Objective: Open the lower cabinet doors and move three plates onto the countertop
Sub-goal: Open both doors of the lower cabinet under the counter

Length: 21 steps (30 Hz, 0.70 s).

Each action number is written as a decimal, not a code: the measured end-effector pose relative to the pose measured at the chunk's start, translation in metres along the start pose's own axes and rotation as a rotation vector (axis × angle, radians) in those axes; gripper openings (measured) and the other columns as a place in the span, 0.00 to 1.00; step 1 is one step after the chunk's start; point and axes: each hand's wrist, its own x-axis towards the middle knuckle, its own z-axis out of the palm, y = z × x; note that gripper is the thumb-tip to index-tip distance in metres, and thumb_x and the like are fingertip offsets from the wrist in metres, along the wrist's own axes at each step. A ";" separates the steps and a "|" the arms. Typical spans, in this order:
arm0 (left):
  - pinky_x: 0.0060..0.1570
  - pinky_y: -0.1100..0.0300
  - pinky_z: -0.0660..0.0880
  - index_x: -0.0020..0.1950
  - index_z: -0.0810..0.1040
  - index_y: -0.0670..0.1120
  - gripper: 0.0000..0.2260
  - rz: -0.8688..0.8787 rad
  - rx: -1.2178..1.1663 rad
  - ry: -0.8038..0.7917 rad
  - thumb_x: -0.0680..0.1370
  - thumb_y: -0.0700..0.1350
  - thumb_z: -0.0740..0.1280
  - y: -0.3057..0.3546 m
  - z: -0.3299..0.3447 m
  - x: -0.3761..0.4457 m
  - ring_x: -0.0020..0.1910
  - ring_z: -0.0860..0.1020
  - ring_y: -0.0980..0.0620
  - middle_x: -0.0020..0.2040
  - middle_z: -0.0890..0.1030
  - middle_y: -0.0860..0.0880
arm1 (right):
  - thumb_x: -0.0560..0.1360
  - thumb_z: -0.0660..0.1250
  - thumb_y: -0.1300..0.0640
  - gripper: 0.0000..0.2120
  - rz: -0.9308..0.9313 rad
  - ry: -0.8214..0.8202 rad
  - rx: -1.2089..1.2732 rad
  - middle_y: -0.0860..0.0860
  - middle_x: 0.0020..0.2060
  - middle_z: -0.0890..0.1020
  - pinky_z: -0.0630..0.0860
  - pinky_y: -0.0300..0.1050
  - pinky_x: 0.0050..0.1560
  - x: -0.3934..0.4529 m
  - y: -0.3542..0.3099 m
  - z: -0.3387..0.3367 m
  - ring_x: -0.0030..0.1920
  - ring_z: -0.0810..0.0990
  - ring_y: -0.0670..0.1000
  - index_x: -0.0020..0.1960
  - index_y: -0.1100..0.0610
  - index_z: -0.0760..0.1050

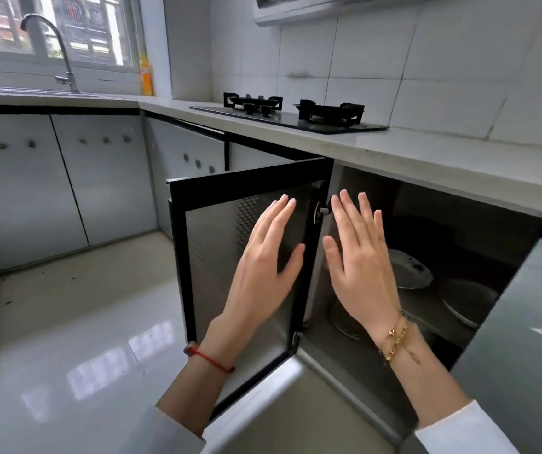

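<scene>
The lower cabinet under the countertop [427, 158] stands with both doors swung out. The left door [210, 244], black-framed with a dark panel, is behind my left hand [263, 260], which is flat with fingers spread and holds nothing. My right hand [358, 257] is open too, raised in front of the cabinet opening. The right door [525, 339] is grey and swung toward me. Inside the dark cabinet I see a white plate [407, 270] at the back, another plate [466, 303] to the right, and a third plate [345, 319] partly hidden by my right wrist.
A black two-burner gas hob [292, 114] sits on the countertop above the cabinet. A sink with a tall tap [57, 50] is at the far left under the window, with an orange bottle [147, 77] beside it. Closed grey cabinet doors [66, 178] line the left wall.
</scene>
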 end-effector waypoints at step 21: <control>0.66 0.68 0.67 0.74 0.65 0.50 0.23 0.000 -0.554 -0.488 0.80 0.49 0.64 0.114 0.257 0.045 0.69 0.69 0.60 0.71 0.72 0.54 | 0.82 0.56 0.58 0.25 0.323 0.219 -0.497 0.54 0.77 0.59 0.51 0.58 0.78 -0.069 0.196 -0.111 0.79 0.50 0.55 0.77 0.60 0.56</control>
